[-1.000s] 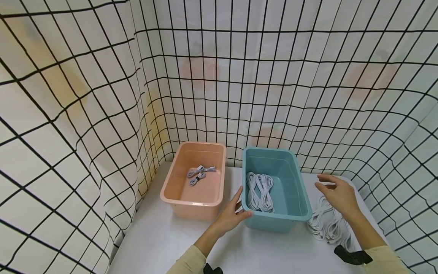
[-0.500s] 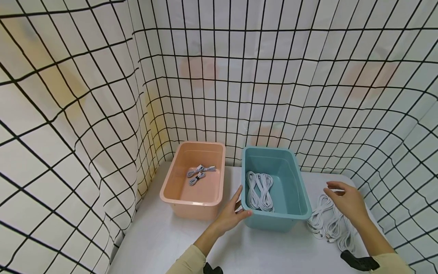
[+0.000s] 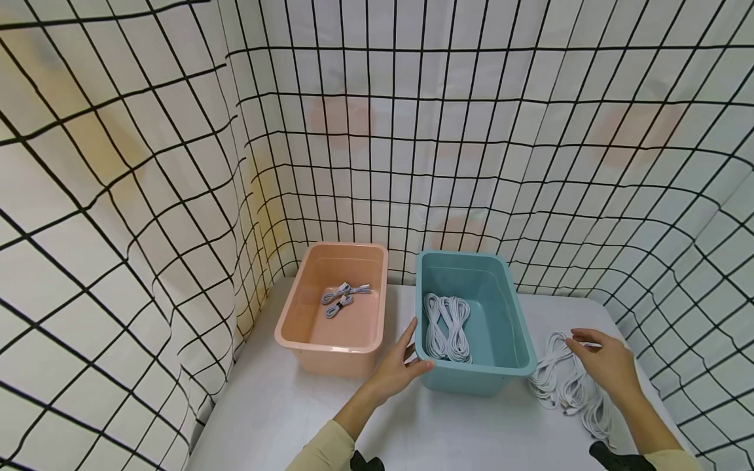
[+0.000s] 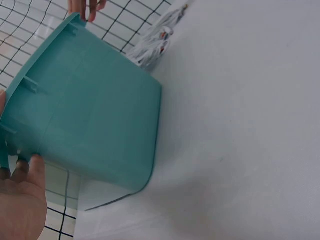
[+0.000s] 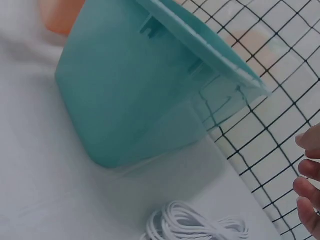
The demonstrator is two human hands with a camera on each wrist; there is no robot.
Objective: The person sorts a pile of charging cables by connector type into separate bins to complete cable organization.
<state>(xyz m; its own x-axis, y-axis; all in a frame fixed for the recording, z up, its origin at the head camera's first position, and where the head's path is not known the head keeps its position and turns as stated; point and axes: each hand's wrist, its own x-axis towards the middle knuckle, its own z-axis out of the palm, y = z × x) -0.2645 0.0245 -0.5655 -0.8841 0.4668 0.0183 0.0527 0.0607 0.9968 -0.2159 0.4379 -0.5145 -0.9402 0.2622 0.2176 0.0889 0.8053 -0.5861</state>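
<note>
A teal plastic bin [image 3: 471, 383] stands in the middle of the table, with bundled white cables [image 3: 450, 330] on the left of its floor. My left hand [image 3: 391, 369] holds the bin's near left corner, thumb at the front rim and fingers along the left side. In the left wrist view those fingers [image 4: 20, 175] touch the bin just under the rim. Right of the bin lies a pile of coiled white cables [image 3: 565, 386]. My right hand [image 3: 609, 366] hovers over its far part, fingers loosely bent and holding nothing; the right wrist view shows its fingertips [image 5: 305, 187] above the cables.
A peach bin [image 3: 336, 360] stands left of the teal one, with small tied grey cables [image 3: 340, 306] inside. Black grid netting [image 3: 377, 150] over white sheeting rises behind and on both sides. White cloth covers the table [image 3: 459, 432].
My right hand has moved right and toward me, from beside the teal bin's right edge to over the cable pile. My left hand stays at the bin's corner.
</note>
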